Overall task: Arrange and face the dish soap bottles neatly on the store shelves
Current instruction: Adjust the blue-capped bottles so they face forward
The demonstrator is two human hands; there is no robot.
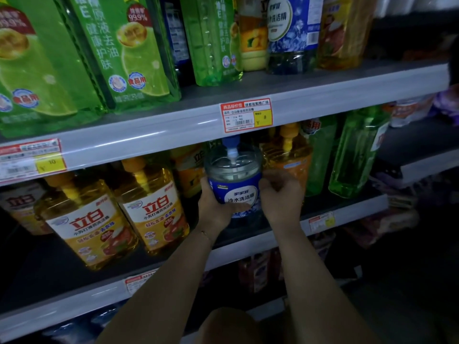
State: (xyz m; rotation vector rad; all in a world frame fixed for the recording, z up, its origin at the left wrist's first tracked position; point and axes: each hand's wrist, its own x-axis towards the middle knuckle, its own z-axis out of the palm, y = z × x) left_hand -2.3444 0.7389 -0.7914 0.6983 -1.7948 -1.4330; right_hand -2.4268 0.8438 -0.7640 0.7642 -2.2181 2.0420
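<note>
A clear dish soap bottle with a blue and white label [234, 187] and a blue pump top stands on the middle shelf [285, 238], label facing me. My left hand [213, 207] grips its left side, thumb across the lower label. My right hand [282, 194] grips its right side with curled fingers. Two yellow bottles with orange labels [149, 209] stand to its left. An orange-labelled bottle [290, 160] stands just behind my right hand.
Green bottles [355, 150] stand to the right on the same shelf. The upper shelf [173, 130] carries large green refill packs [129, 48], a blue-labelled bottle [293, 33] and yellow ones. A price tag [246, 115] hangs above the held bottle. Lower shelves are dark.
</note>
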